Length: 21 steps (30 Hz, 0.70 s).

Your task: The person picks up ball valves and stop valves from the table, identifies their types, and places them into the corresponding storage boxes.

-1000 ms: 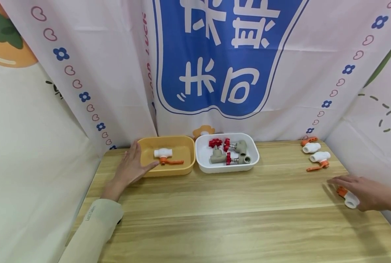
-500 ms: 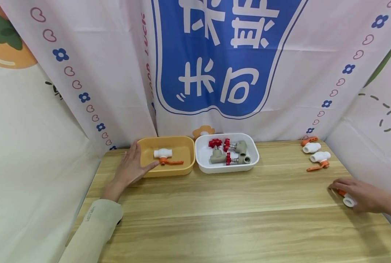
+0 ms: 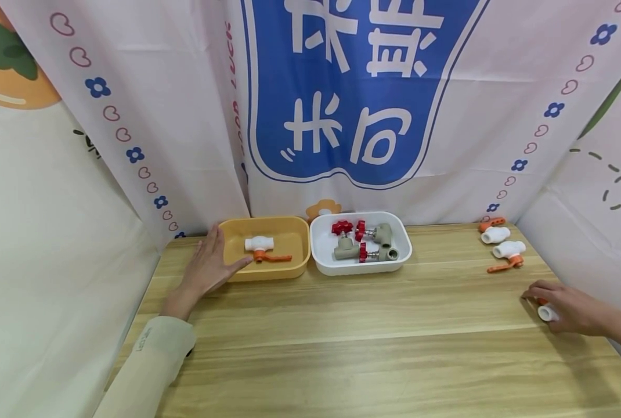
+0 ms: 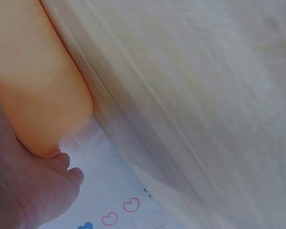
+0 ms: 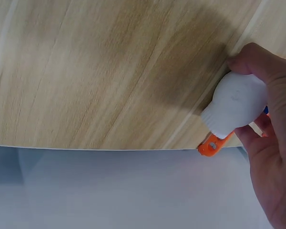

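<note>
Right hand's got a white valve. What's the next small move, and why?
I'd probably lift the white valve toward the yellow tray: the right hand grips it, a similar orange-handled valve lies in that tray, and the left hand touches its side, while the white tray holds red-handled fittings.

Left hand (image 3: 206, 268) spread, thumb (image 3: 241, 265) apart — right hand (image 3: 571, 307) well away, fingers (image 3: 542, 287) curled.
</note>
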Motion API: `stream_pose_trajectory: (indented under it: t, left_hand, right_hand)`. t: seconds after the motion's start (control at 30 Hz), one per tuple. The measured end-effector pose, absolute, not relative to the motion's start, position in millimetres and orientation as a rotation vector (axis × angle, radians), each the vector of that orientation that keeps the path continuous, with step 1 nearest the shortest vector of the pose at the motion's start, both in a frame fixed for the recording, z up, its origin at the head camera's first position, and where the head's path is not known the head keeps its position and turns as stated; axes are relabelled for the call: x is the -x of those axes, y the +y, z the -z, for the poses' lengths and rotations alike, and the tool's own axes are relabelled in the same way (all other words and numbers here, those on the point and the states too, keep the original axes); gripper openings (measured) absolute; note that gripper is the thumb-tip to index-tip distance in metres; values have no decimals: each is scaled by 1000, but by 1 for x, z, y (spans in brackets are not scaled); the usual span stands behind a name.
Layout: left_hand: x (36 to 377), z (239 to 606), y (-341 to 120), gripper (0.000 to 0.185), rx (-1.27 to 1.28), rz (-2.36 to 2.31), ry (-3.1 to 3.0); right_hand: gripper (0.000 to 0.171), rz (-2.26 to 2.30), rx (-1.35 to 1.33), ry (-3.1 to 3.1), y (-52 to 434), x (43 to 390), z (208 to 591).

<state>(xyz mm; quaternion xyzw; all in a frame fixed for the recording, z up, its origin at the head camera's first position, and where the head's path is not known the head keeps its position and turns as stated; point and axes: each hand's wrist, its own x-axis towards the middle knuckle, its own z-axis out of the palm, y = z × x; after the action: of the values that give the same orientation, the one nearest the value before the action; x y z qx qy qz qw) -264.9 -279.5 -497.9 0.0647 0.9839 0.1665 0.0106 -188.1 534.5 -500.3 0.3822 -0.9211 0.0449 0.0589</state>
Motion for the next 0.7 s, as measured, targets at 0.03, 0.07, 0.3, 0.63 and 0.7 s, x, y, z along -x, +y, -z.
stream_pose_trajectory:
  t: [0.03, 0.07, 0.3, 0.63, 0.7]
  left_hand:
    - [265, 498, -280, 124, -201, -520, 3069]
    - [265, 498, -279, 124, -200, -518, 3070]
    - [265, 498, -278, 124, -200, -516, 3083]
    - [265, 498, -278, 123, -209, -526, 3084]
    - [264, 498, -278, 123, -207, -532, 3084]
  right_hand:
    - [77, -140, -1150, -2778, 534, 188, 501]
    - [76, -142, -1140, -2766, 534, 189, 501]
    - [64, -149, -1044, -2758, 530, 191, 505]
    - [50, -193, -1003, -2646, 526, 197, 514]
    - [49, -194, -982, -2654, 525, 198, 515]
